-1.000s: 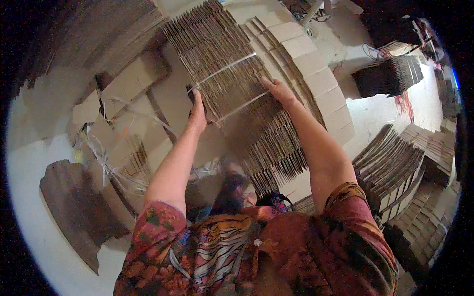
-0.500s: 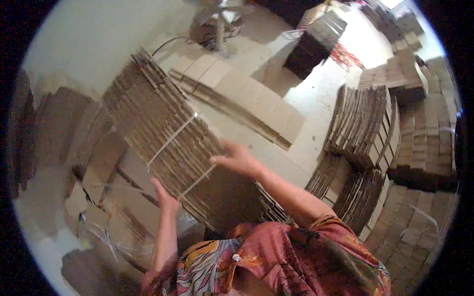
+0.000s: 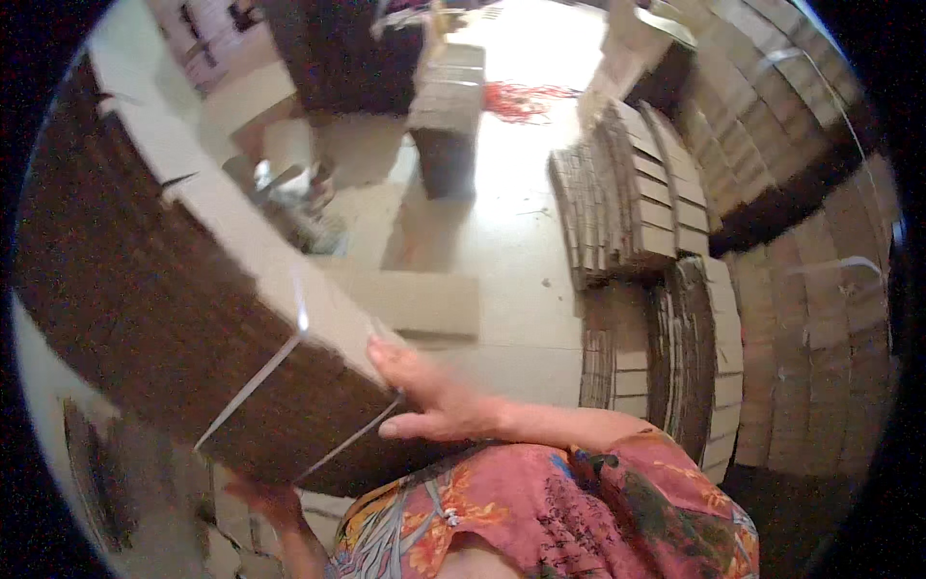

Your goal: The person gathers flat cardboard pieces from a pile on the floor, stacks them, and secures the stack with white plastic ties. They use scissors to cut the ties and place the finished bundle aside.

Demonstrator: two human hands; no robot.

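A thick bundle of flattened cardboard boxes, bound with two white straps, is held up at an angle in front of my body and reaches to the far left. My right hand presses against its near right end, the thumb lying on the layered face beside one strap and the fingers over the pale edge. Below the bundle, my left hand supports the lower side; its fingers are partly hidden and blurred. The bundle's near end comes close to my flowered shirt.
On the floor beyond lies a flat cardboard stack. A fan stands farther left. Piled cardboard bundles and a tall strapped stack line the right. Farther off are a cardboard pile and tangled red cord.
The bundle has come up closer to me and swung left, showing its pale edge. My view has turned to the right. Both hands stay on the bundle.
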